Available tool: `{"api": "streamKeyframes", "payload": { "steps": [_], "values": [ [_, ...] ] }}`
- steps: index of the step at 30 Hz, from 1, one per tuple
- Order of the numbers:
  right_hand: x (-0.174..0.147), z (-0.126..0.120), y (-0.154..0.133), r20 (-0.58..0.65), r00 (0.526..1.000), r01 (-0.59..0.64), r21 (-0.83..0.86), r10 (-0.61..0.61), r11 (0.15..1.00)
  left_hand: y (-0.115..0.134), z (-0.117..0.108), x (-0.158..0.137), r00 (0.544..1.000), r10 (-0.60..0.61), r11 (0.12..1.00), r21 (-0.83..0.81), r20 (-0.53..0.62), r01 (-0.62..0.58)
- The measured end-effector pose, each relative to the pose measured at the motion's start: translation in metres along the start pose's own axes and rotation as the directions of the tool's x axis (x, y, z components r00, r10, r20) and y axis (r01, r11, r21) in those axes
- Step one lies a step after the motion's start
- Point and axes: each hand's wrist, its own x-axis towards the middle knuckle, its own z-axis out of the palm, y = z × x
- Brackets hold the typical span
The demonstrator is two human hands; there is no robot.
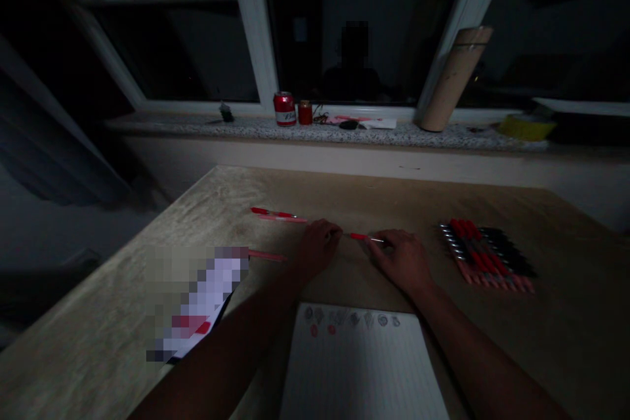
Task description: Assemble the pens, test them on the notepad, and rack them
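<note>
My left hand [321, 244] is closed in a pinch at the thin left end of a red pen [358, 236] over the table. My right hand [401, 256] grips the pen's other end, where a silvery part shows by the fingers. What lies inside each fingertip grip is partly hidden. Beyond the left hand lie another red pen [273, 213] and a pinkish stick-like piece [281, 218]. A second pinkish piece [266, 255] rests left of my left wrist. Below both hands sits a lined notebook [364, 367] with small dark and red scribbles along its top.
To the right, several red and black pens [485, 252] lie in a row. A phone-like lit object [211, 305], blurred out, is at left. On the windowsill [246, 128] stand a red can [285, 109], a small red jar [305, 113] and a leaning tan tube [455, 79].
</note>
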Motion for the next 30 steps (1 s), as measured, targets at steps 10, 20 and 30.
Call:
{"api": "streamKeyframes", "payload": {
  "steps": [10,20,30],
  "values": [
    [0.0006,0.0001,0.0017,-0.026,0.998,-0.058,-0.037,0.057,0.998,-0.0011,-0.0022,0.0006,0.994,-0.093,0.99,0.097,-0.051,0.097],
    [0.0002,-0.0019,0.0005,-0.012,0.998,-0.055,-0.029,0.055,0.998,0.0019,-0.0026,-0.0017,0.991,-0.133,0.955,0.268,0.007,0.126],
    [0.0,-0.0007,0.0012,0.006,0.998,-0.057,-0.019,0.057,0.998,-0.0016,0.0002,-0.0019,0.996,-0.091,0.967,0.239,-0.016,0.092]
  ]
}}
